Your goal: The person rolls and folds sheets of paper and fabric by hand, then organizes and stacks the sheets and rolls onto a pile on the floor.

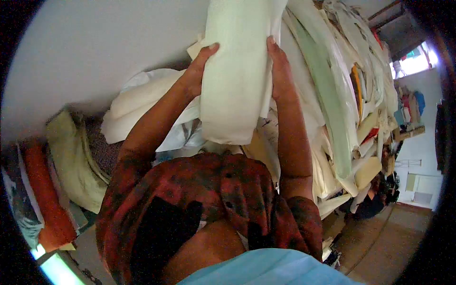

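A wide bolt of cream-white fabric (235, 80) is held upright in front of my chest, its top running out of view. My left hand (200, 69) presses on its left edge, thumb on the front face. On the opposite edge my right hand (280, 71) grips it the same way, thumb up. The fingers of both hands go behind the bolt and are hidden. Just behind my left forearm lie more white fabric rolls (147, 95). To the right of my right arm is a tall pile of cream and pale green fabric (323, 90).
A pale wall (109, 42) rises at the left. An olive fabric roll (71, 152) and a rust-orange one (45, 190) stand at lower left. Brown floor (384, 242) stretches along the right, beyond the pile, towards a white wall (420, 147). Light blue material (270, 268) covers the bottom edge.
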Demonstrator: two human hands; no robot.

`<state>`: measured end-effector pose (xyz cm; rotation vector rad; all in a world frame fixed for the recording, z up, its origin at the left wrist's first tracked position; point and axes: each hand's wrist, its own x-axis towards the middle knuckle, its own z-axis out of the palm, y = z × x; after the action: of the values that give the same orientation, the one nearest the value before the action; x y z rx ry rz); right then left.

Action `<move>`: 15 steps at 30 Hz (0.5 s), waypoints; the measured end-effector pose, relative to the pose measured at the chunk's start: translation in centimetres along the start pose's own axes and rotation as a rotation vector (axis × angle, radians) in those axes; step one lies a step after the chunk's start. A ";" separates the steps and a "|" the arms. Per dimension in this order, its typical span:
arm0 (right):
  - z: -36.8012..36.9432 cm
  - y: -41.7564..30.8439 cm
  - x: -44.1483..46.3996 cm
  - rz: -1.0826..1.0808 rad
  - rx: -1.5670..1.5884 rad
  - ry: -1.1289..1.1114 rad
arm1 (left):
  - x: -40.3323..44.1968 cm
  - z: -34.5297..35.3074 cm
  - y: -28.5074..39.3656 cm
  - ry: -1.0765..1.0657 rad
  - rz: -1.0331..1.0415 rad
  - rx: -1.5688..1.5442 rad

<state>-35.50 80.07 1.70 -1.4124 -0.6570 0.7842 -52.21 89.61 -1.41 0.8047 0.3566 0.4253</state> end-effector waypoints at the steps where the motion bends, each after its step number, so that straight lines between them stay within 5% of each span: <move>1: -0.5 -0.2 -0.2 0.014 -0.022 0.028 | 0.2 0.2 0.1 0.002 -0.021 -0.060; 10: -3.8 2.0 -1.8 0.069 0.179 -0.026 | 2.6 2.1 -2.3 0.016 0.001 -0.060; 14: -4.1 1.8 -1.9 0.093 0.231 -0.029 | 2.5 3.7 -1.9 -0.073 0.209 0.586; 15: -4.1 1.6 -2.1 0.095 0.237 -0.031 | 3.4 3.0 -2.5 0.050 0.294 0.744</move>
<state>-33.57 75.94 -0.06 -1.2233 -0.5052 0.9292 -47.40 87.90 -1.87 1.5863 0.4512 0.5968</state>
